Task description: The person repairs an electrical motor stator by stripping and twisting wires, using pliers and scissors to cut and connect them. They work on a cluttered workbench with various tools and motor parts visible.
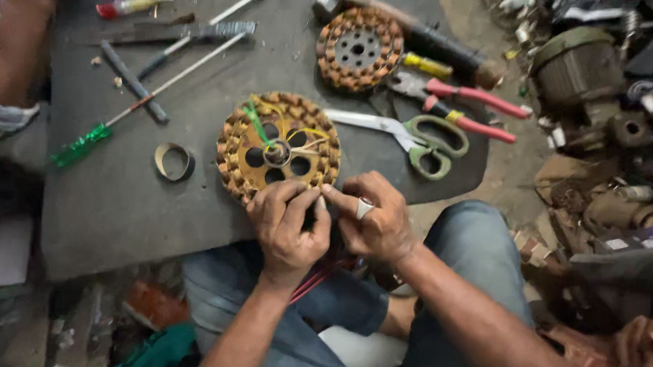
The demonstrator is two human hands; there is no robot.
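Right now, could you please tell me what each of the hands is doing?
Left hand: fingers curled closed at the near rim of the round wound coil; what it pinches cannot be told.
Right hand: closed, fingertips pinching beside the left's.

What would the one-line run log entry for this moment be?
left hand: pinching near rim of wound stator | right hand: fingertips meeting left | bench: scissors, pliers, second stator

Beside the left grip (287,225), a round copper-brown wound stator (278,147) carries yellow and green wires. Beyond the right grip (372,218) lie green-handled steel scissors (407,139) and red-handled pliers (459,105) on the dark grey worktop (109,205).
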